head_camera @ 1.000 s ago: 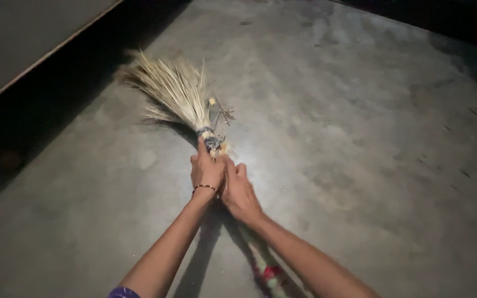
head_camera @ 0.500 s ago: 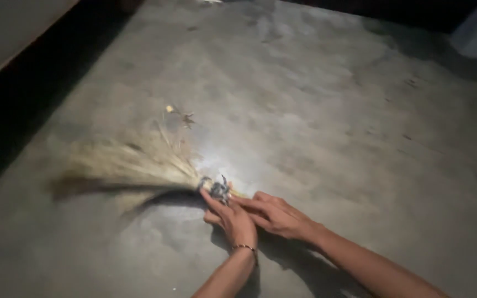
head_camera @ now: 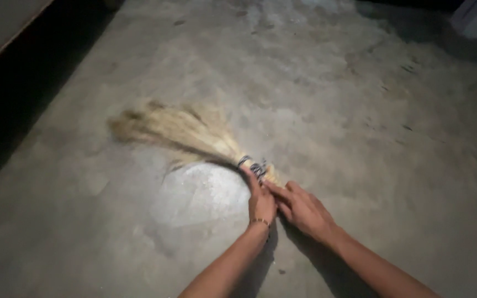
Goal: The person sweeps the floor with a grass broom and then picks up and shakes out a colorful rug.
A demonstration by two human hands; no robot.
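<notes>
A: Grip state?
B: Left hand (head_camera: 261, 201) and right hand (head_camera: 303, 211) both clamped on straw broom (head_camera: 186, 134) at its bound neck.
A: Broom position?
B: Bristles fanned left, low over concrete floor (head_camera: 360, 110).

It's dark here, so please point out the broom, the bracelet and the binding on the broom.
broom (head_camera: 178, 129): head view, pale bristles.
bracelet (head_camera: 259, 221): head view, band on left wrist.
binding (head_camera: 253, 165): head view, dark wrap at bristle base.

Bare forearms, no sleeves visible; thin, possibly beaded bracelet (head_camera: 259, 222) on left wrist.
</notes>
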